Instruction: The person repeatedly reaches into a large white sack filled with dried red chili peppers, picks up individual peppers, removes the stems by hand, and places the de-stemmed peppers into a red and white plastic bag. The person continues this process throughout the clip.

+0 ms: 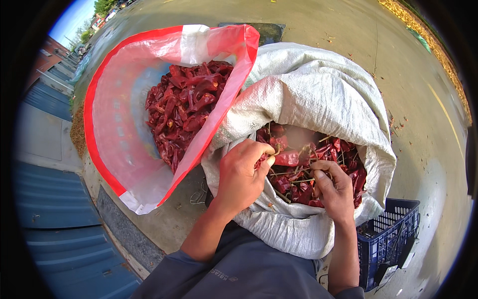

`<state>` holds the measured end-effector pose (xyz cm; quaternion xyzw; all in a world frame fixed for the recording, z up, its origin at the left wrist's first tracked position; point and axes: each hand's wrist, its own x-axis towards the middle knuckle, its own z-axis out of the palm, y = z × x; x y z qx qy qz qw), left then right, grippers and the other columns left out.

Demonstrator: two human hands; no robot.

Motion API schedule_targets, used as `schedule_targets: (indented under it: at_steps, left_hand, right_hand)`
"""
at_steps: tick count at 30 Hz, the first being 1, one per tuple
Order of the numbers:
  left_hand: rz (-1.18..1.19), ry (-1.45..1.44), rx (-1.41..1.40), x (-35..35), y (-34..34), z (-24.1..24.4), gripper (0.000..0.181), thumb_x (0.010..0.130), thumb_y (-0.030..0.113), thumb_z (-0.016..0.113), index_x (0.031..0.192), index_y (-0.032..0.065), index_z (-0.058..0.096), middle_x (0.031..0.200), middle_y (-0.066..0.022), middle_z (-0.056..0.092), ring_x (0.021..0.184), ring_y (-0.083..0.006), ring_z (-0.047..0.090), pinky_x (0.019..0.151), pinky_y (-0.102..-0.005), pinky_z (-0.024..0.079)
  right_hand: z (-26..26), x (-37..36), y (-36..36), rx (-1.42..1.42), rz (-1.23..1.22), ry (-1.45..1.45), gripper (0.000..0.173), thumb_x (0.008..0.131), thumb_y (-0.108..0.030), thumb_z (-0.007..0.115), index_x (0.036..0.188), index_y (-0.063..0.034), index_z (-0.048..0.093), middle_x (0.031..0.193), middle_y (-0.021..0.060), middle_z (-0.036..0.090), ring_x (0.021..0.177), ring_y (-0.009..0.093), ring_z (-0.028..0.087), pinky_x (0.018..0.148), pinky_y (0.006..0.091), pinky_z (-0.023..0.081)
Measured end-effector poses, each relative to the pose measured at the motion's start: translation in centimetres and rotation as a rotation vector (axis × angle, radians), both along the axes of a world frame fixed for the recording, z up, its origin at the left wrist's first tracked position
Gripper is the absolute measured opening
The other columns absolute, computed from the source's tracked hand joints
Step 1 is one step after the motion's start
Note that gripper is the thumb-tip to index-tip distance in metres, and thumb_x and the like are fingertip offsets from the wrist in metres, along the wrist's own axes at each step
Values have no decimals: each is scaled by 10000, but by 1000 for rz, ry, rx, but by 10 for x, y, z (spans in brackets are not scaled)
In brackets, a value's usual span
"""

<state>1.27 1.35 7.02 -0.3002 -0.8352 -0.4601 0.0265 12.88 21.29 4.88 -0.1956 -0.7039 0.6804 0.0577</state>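
Note:
In front of me a white woven sack, its rim rolled down, holds dried red chili peppers with thin pale stems. My left hand is over the left part of its opening, thumb and forefinger pinched on a dried chili pepper near the stem end. Over the right part, my right hand has its thumb and forefinger pinched together on a thin stem, partly hidden by the fingers. To the left, a red-rimmed plastic-lined bag gapes wide, with a heap of red chili peppers inside; few stems show there.
A dark blue plastic crate stands on the concrete floor at the lower right. Blue metal doors line the left side. Behind the bags lies a dark flat slab. Yellow-orange material is spread along the far right edge.

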Motion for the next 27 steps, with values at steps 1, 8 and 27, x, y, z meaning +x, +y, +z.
schedule_targets:
  at_steps: [1, 8, 27]
  left_hand:
    - [-48, -33, 47, 0, 2, -1, 144, 880, 35, 746, 1012, 8, 694, 899, -119, 678, 841, -264, 676, 775, -358, 520]
    - [-144, -421, 194, 5, 9, -23, 164, 919, 56, 728, 1067, -1, 689, 957, -84, 709, 878, -156, 666, 811, -303, 524]
    - [-362, -149, 59, 15, 23, -24, 365, 828, 6, 789, 1179, -2, 689, 1077, -117, 726, 988, -254, 701, 863, -360, 552]
  right_hand:
    - [-1, -1, 1, 70, 61, -8, 267, 1033, -230, 661, 1109, 26, 681, 835, 6, 629, 664, 60, 545, 592, 230, 448]
    - [11, -7, 9, -152, 137, 83, 402, 985, -309, 746, 1166, 35, 644, 880, 14, 645, 788, 81, 570, 694, 250, 468]
    - [5, -10, -3, 585, 135, 118, 332, 950, -308, 752, 951, 5, 640, 756, 171, 667, 682, 308, 672, 617, 423, 513]
